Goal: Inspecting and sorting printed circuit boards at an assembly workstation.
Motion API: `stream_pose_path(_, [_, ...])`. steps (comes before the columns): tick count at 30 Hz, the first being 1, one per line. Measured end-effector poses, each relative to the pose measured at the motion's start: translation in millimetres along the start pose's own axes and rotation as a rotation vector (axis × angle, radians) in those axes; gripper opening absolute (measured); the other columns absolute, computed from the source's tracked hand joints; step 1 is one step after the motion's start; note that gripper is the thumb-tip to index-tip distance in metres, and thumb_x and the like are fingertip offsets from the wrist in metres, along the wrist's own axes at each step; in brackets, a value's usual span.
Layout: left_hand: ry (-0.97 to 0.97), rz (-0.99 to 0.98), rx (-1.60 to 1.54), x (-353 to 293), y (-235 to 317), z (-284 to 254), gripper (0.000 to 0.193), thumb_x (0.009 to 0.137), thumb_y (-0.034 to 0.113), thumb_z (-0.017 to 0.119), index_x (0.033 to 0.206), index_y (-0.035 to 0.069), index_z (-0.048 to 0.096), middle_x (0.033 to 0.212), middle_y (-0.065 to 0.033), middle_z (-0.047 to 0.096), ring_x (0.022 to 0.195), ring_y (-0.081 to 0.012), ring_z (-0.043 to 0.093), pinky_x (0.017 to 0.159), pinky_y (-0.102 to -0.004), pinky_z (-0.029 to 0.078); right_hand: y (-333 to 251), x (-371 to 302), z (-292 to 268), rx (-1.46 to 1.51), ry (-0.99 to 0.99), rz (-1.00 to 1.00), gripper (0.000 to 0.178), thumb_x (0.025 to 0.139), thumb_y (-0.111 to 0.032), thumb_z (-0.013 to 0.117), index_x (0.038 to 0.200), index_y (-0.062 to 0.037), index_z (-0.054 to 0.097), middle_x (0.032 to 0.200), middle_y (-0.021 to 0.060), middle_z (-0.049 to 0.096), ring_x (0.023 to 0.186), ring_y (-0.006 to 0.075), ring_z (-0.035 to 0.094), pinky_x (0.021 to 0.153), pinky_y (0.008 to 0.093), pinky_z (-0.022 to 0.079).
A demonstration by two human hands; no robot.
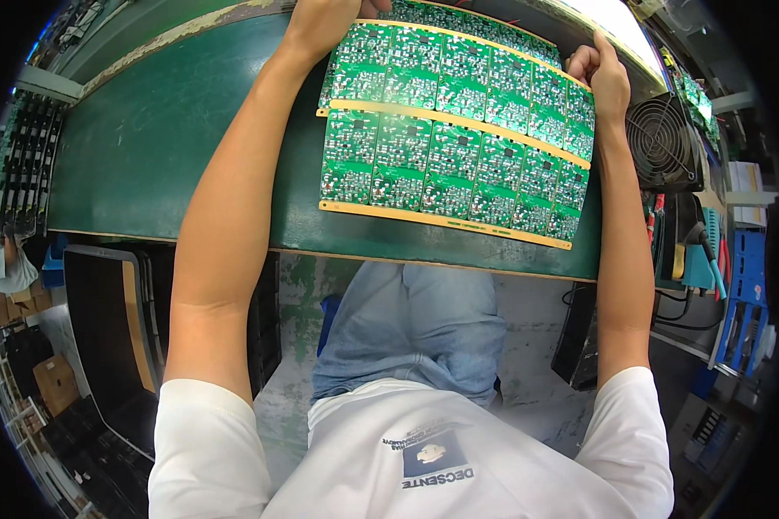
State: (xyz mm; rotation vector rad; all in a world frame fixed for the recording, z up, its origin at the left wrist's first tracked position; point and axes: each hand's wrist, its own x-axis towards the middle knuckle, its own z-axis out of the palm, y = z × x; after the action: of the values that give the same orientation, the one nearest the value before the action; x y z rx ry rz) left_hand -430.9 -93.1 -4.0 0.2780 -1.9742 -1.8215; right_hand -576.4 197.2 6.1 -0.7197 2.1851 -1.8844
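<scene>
- Rack point(24, 164): far left, off the bench's end; dark, long boards stacked in its slots.
- Tray point(104, 320): dark, under the bench's left part, beside the person's left arm.
- Boxes point(52, 381): brown cardboard, on the floor at lower left.
- Bench point(147, 147): green top with a pale worn edge, running across the upper half of the view.
- Left hand point(320, 26): at the top edge, on the panel's upper left corner; fingers curled over that corner, their tips cut off by the frame, so the exact grip cannot be told.
- Panel point(454, 147): large green circuit-board sheet, many small identical boards in rows, tan strips along the top, middle and bottom; lies over the bench's middle right between the two hands, tilted slightly down to the right, its lower edge near the bench's front edge.
- Jeans point(415, 329): blue, the person's lap, below the bench's front edge.
- Right hand point(601, 78): at the panel's upper right edge; fingers closed into a loose fist against that edge, thumb side up.
- Fan point(662, 143): black, round grille, just right of the right hand, at the bench's end.
- Tools point(710, 251): teal and yellow handles, right of the right forearm.
- Bin point(744, 294): blue, far right.
</scene>
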Motion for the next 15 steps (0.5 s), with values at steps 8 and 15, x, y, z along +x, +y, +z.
stream_pose_path(8, [0.056,0.018,0.026,0,0,5,0.053,0.100,0.029,0.041,0.063,-0.002,0.064,0.058,-0.0078,0.058,0.052,-0.0142,0.049,0.053,-0.0244,0.040,-16,-16,7,0.105,-0.047,-0.016,0.062,0.100,-0.040,0.033,0.050,-0.0088,0.050,0.047,0.0001,0.045,0.042,0.0076,0.032,0.046,0.0220,0.025])
stream_pose_path(15, [0.026,0.017,0.014,0,0,2,0.053,0.100,0.029,0.041,0.063,-0.002,0.063,0.058,-0.0074,0.058,0.051,-0.0137,0.048,0.052,-0.0238,0.039,-17,-9,11,-0.049,0.044,0.071,0.061,0.100,-0.039,0.033,0.050,-0.0085,0.051,0.048,0.0007,0.047,0.042,0.0075,0.034,0.046,0.0216,0.025])
